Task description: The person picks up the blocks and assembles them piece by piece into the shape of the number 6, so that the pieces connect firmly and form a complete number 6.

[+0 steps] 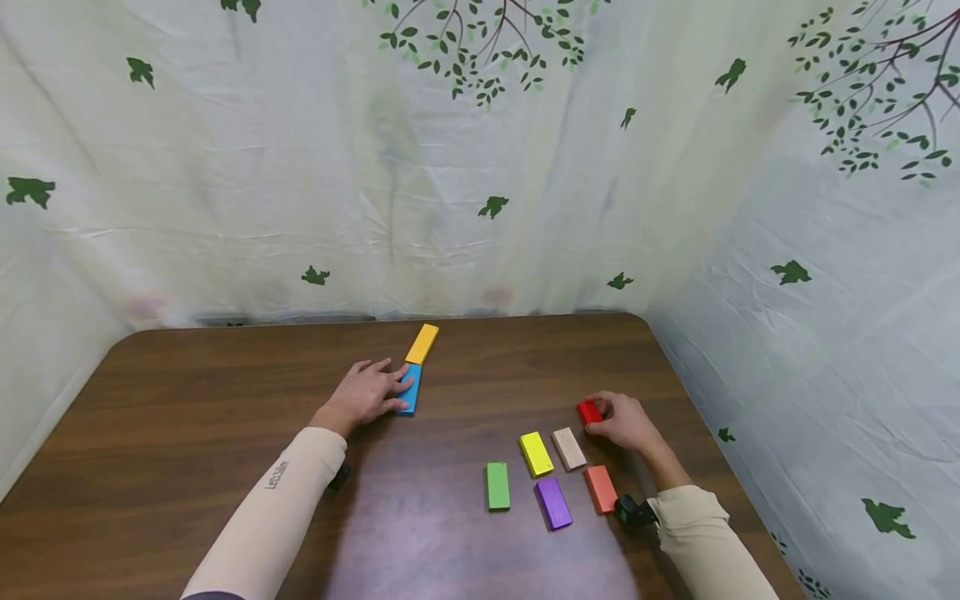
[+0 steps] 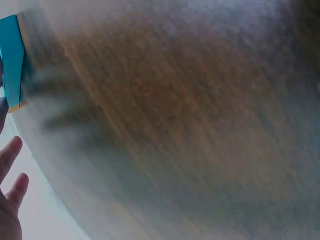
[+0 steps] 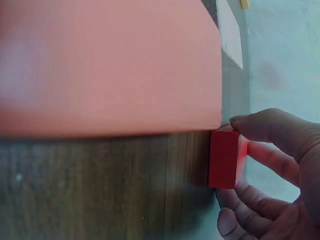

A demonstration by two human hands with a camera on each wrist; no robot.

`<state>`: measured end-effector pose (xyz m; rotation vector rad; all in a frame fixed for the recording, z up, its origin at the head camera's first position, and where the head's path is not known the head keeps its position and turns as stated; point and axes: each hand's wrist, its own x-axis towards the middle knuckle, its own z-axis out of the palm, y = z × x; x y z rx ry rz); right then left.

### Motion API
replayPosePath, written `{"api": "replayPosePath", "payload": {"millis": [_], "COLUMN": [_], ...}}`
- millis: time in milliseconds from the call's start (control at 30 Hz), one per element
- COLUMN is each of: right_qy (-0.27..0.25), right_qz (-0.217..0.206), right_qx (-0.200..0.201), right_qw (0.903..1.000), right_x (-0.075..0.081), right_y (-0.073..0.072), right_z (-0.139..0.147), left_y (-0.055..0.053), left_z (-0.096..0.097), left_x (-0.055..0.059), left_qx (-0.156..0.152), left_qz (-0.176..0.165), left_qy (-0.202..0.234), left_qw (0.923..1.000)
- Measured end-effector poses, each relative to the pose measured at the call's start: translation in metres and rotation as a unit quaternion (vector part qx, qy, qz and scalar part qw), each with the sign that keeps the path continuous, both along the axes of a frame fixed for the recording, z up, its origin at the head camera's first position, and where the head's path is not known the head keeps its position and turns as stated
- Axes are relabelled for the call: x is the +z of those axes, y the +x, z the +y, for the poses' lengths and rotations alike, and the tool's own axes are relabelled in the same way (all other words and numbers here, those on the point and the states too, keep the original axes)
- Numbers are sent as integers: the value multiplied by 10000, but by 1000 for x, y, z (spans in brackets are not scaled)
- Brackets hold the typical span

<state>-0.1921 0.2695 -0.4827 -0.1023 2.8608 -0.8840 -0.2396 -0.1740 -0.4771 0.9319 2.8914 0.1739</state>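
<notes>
Red block point(image 1: 590, 412): pinched by right hand point(image 1: 626, 423), at its nine o'clock; long axis (partly covered) indeterminate. Blue block point(image 1: 412, 395): nine o'clock of red, axis roughly twelve-to-six; left hand point(image 1: 363, 394) nearer, spread fingers touching it.

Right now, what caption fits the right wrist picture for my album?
Right grip holding a red block, a pinkish block filling the upper left.

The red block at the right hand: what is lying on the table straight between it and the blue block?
Only bare table lies between the red block and the blue block, as the head view shows.
</notes>
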Motion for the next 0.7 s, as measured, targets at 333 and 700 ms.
{"api": "replayPosePath", "payload": {"millis": [333,700], "right_qy": [108,178], "right_qz": [-10,-114], "right_qx": [154,613], "right_qw": [9998,9979], "right_x": [2,2], "right_y": [-10,-13], "right_z": [-4,-6], "left_y": [0,1], "left_z": [0,2], "left_x": [1,0], "left_qx": [72,46], "left_qz": [34,51], "left_qy": [44,-34], "left_qw": [10000,10000]}}
